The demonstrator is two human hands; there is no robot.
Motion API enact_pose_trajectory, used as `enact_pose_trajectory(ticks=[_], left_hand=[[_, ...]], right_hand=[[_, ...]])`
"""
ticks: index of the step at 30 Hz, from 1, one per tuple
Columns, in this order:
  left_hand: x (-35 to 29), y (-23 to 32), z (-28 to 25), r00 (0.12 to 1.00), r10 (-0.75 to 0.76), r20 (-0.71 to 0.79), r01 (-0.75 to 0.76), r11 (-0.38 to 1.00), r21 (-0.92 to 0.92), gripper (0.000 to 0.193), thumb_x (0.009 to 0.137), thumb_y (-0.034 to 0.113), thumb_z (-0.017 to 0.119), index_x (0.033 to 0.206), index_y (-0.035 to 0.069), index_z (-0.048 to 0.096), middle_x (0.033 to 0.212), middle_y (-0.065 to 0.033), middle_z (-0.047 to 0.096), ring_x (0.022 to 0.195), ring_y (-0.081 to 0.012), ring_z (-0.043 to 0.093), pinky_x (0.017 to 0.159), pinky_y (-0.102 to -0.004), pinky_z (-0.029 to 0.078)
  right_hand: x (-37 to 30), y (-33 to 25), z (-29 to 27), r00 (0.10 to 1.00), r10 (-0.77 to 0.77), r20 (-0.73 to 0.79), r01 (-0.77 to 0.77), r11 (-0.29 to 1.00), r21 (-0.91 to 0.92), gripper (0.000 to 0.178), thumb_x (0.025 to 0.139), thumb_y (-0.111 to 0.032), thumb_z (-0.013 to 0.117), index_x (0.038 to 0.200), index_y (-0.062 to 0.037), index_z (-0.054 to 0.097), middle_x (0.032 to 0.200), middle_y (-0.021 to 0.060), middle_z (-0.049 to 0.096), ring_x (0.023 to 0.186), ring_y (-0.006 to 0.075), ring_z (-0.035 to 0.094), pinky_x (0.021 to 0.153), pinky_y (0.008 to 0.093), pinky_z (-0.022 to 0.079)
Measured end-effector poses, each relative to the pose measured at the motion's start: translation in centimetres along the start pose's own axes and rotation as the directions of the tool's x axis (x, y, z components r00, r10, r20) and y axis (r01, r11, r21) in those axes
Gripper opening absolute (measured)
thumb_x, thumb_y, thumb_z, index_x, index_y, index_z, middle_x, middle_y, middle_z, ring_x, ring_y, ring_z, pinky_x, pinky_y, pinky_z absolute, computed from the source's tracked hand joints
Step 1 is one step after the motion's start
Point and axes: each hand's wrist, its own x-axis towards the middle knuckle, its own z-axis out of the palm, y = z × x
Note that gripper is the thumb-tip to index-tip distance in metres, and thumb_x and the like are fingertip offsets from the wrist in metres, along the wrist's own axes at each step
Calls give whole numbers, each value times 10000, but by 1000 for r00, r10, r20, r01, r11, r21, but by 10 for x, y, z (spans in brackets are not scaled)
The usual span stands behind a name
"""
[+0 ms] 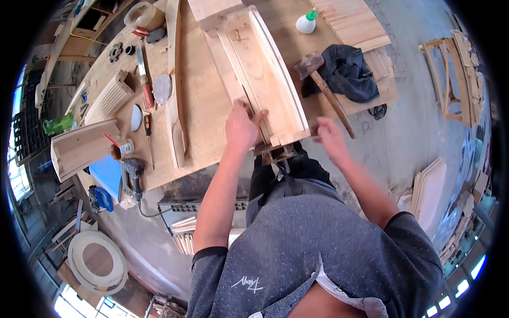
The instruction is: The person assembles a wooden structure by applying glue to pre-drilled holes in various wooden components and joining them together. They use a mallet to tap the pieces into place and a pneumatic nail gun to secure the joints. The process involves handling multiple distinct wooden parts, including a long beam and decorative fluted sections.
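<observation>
A long, pale wooden trough-shaped workpiece (272, 79) with a curved raised right side lies on the workbench (204, 87), its near end at the bench's front edge. My left hand (243, 127) is closed over the workpiece's low left rail, thumb on the inner side and fingers on the outer. Just off the near right corner is my right hand (331, 139), its fingers curled together and slightly blurred. Whether they pinch something small cannot be made out. Below the near end, a metal vise (274, 153) shows partly.
A hammer (328, 93) and a dark cloth (350, 71) lie right of the workpiece, with a green-topped white bottle (306, 24) behind. On the left are a curved wooden strip (174, 90), a red-handled chisel (144, 79), a screwdriver (149, 132) and a power drill (133, 174).
</observation>
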Motion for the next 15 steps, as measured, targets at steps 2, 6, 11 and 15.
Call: enact_pose_trajectory(ticks=[2,6,11,15], left_hand=[[-1,-2,6,966,208,-150,-198,977,79,563,815,284,849,1148,-48,540,1113,-276,652,965,-420,673,775,-459,548],[0,24,-16,807,578,-120,-522,794,312,752,771,111,815,1437,54,472,1428,-275,476,1356,-417,456,1122,-518,367],[18,71,-20,456,833,314,-875,353,332,789,740,55,774,1464,223,510,1550,-96,429,1512,-307,288,1251,-600,127],[28,84,-12,387,751,535,-920,276,277,407,779,63,735,1163,170,653,1321,-22,572,1429,-243,400,1230,-674,107]], right_hand=[[-20,29,11,989,80,123,6,814,-581,471,936,-261,641,1294,38,574,1115,184,713,1042,259,694,881,369,544],[-43,68,61,893,51,447,251,767,-590,632,846,-411,735,1224,70,579,1092,296,677,1053,438,663,921,469,524],[-38,113,94,949,6,315,221,701,-678,666,853,-465,731,1252,42,565,1091,303,668,1016,474,653,877,505,531],[-38,121,104,986,2,167,81,869,-488,470,897,-392,733,1128,10,657,991,192,712,896,339,692,780,447,542]])
